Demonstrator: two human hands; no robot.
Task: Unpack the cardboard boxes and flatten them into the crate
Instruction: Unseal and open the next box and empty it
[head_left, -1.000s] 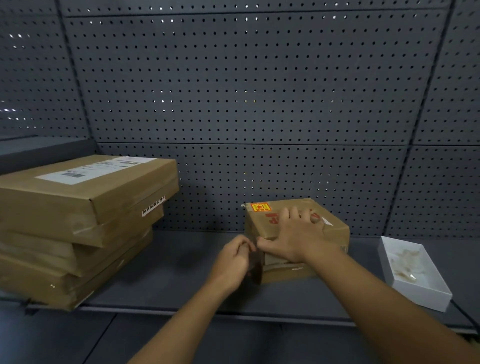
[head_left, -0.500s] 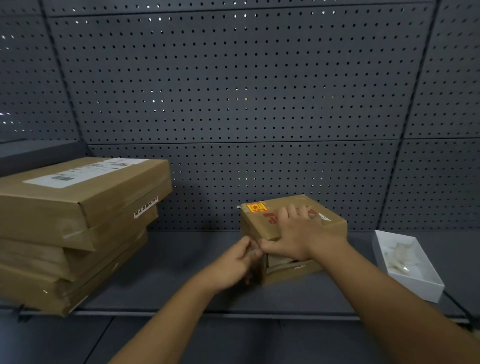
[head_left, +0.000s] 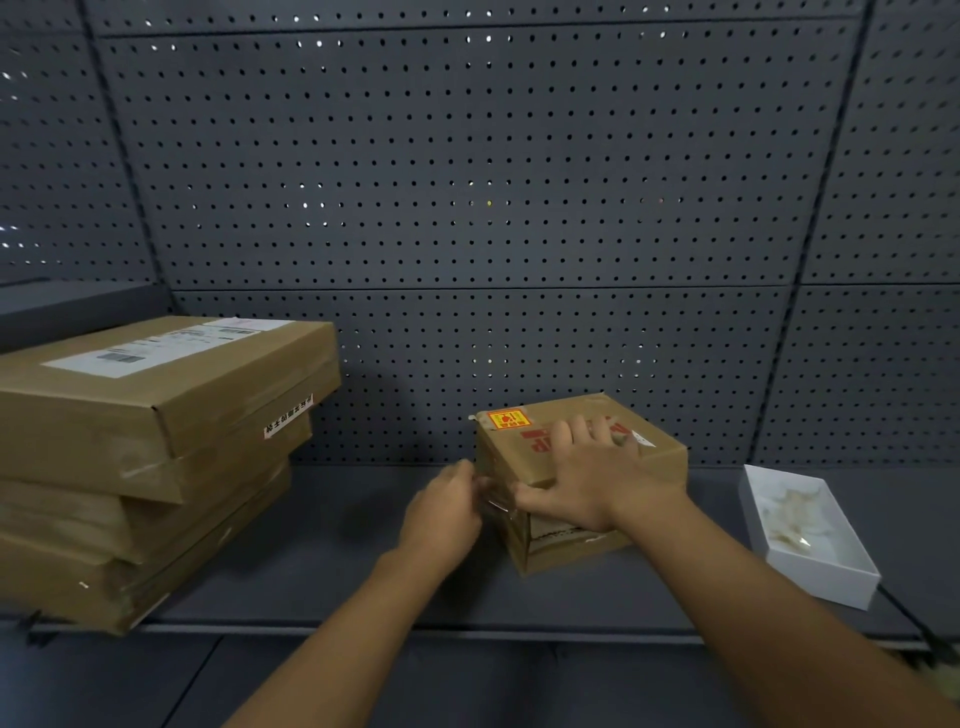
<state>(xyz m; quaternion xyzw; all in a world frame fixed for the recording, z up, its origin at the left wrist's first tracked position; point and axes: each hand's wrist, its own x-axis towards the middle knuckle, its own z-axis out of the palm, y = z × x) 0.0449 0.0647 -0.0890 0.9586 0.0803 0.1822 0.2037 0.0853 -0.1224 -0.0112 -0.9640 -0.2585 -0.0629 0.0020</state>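
A small brown cardboard box (head_left: 660, 457) with a yellow and red sticker stands on the dark shelf (head_left: 363, 530), right of centre. My right hand (head_left: 582, 478) lies flat on its top, thumb over the near edge, holding it down. My left hand (head_left: 447, 509) is at the box's left near corner, its fingers pinched on a strip of clear tape (head_left: 496, 503) that comes off that corner. No crate is in view.
A stack of three flat cardboard boxes (head_left: 145, 457) fills the shelf's left end and overhangs the front edge. An open white tray (head_left: 826, 566) holding pale packing material sits at the right. A grey pegboard wall (head_left: 467, 208) closes the back.
My left hand has shifted slightly left and up at the box's corner, pulling the tape away. My right hand stays pressed on the box top.
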